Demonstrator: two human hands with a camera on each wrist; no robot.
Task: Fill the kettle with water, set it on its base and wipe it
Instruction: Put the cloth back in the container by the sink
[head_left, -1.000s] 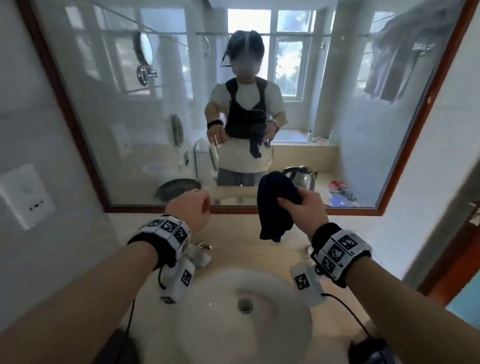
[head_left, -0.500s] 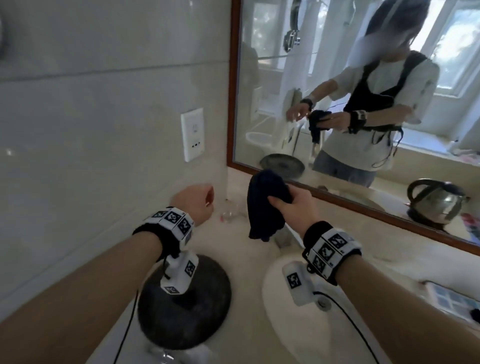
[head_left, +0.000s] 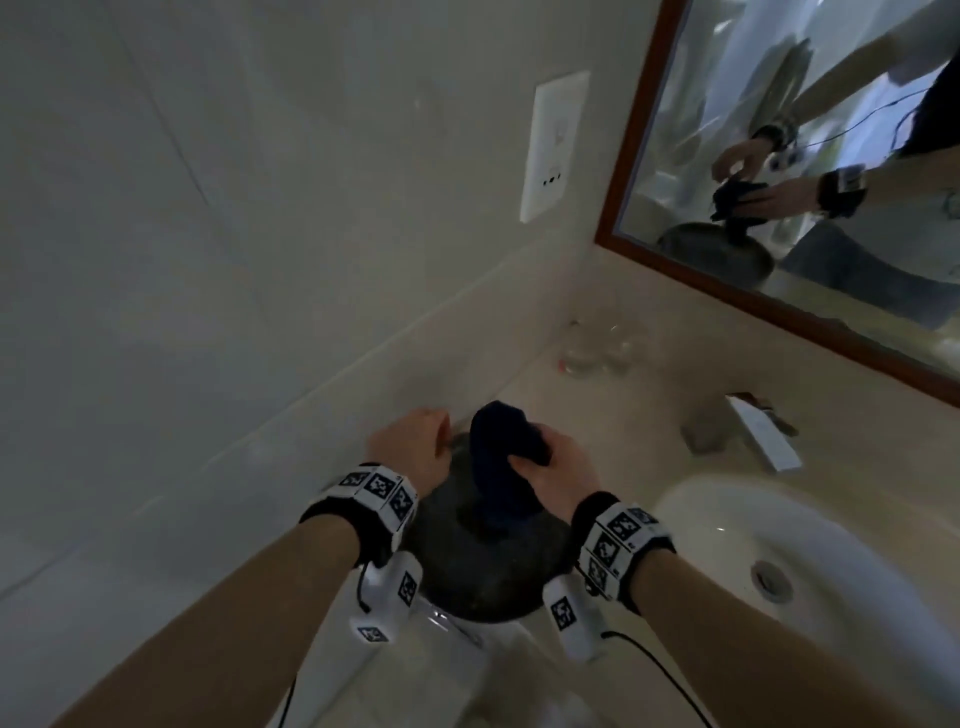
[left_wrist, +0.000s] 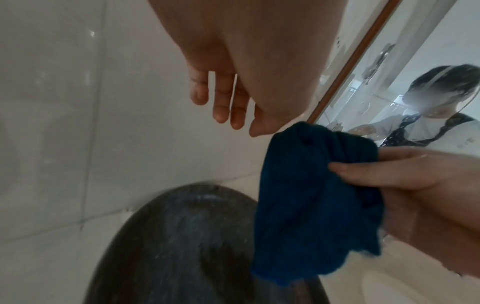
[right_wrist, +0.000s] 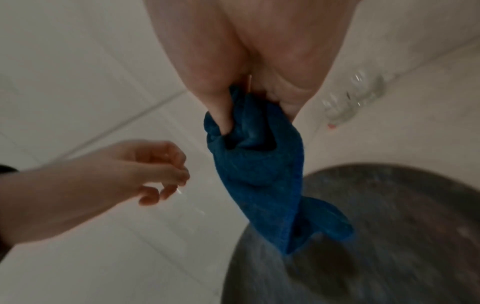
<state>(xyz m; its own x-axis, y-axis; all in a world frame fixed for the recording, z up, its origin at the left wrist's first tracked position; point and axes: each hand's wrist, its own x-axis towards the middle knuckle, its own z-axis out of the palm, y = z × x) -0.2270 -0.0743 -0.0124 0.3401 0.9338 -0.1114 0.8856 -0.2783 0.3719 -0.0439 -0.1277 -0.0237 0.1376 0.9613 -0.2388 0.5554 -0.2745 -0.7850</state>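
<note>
My right hand (head_left: 550, 467) grips a bunched dark blue cloth (head_left: 501, 467). The cloth's loose end hangs down onto a dark, round, speckled object (head_left: 483, 566) on the counter by the left wall. In the right wrist view my thumb and fingers (right_wrist: 223, 115) dig into the cloth (right_wrist: 259, 174) above that dark object (right_wrist: 376, 236). My left hand (head_left: 415, 441) hovers just left of the cloth with loosely curled fingers (left_wrist: 221, 102) and holds nothing. The kettle itself does not show in these frames.
A white sink basin (head_left: 727, 545) lies to the right. Clear glasses (head_left: 597, 348) stand in the counter's back corner, with a white packet (head_left: 763, 436) nearby. A socket plate (head_left: 556, 145) is on the tiled wall, and a wood-framed mirror (head_left: 628, 156) runs along the back.
The view has swung left from the mirror to the counter corner. Both hands have come down, and the cloth now hangs onto the dark round object.
</note>
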